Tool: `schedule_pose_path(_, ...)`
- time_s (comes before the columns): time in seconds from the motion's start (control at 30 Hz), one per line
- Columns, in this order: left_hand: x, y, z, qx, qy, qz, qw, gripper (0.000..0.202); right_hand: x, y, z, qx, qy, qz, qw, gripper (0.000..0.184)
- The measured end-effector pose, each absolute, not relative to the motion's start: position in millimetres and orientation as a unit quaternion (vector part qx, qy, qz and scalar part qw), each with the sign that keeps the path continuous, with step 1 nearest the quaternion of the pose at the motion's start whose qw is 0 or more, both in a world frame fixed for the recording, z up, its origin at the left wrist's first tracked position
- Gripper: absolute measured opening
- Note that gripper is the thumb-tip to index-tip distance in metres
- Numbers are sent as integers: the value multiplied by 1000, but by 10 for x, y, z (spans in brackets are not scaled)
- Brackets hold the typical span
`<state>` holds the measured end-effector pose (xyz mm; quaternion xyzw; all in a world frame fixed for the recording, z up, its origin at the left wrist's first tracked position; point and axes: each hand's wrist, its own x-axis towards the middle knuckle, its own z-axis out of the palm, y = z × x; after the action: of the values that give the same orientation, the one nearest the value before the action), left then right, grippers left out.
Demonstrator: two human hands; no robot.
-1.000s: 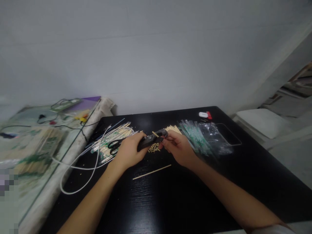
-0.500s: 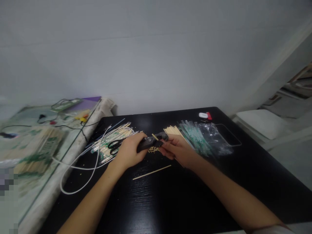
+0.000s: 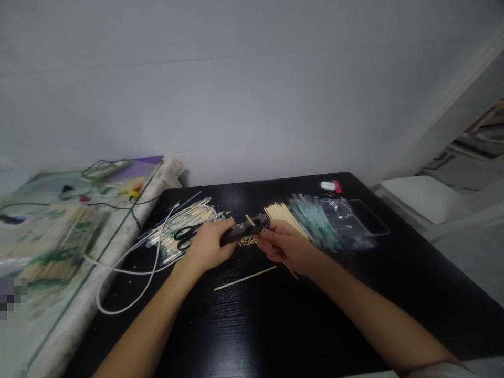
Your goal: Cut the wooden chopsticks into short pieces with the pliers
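Centre frame, left hand (image 3: 210, 241) fingers curled round black tool (image 3: 239, 231), right hand (image 3: 287, 244) pinching thin stick (image 3: 250, 220) against it; loose pinch could let stick twist, split

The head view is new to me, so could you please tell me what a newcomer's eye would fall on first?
Probably the dark tool gripped in the left hand over the black table, with the right hand holding a thin stick at it. Next, perhaps, the white cable looping at the table's left side.
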<state>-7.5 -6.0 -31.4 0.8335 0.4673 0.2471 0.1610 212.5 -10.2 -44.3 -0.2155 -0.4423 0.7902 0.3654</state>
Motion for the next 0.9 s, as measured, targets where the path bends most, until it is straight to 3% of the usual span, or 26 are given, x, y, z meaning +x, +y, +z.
schedule_pose_path(0.17, -82, -52, -311, 823, 486, 238, 175, 16, 2139, -80, -444, -247, -471, 754, 384, 29)
schedule_pose_path(0.3, -101, -46, -265, 812, 511, 215, 181, 33, 2201, -85, -351, -299, -557, 656, 412, 25)
schedule_pose_path(0.4, -115, -39, -231, 808, 526, 184, 193, 43, 2270, -75, -289, -305, -579, 597, 465, 55)
schedule_pose_path(0.47, -120, -34, -216, 814, 514, 166, 213, 47, 2312, -54, -272, -277, -596, 603, 452, 62)
schedule_pose_path(0.6, -115, -26, -210, 841, 463, 181, 213, 54, 2355, 2, -277, -247, -595, 652, 400, 45)
schedule_pose_path(0.9, -94, -41, -226, 841, 472, 151, 220, 58, 2363, 28, -286, -251, -549, 715, 353, 47)
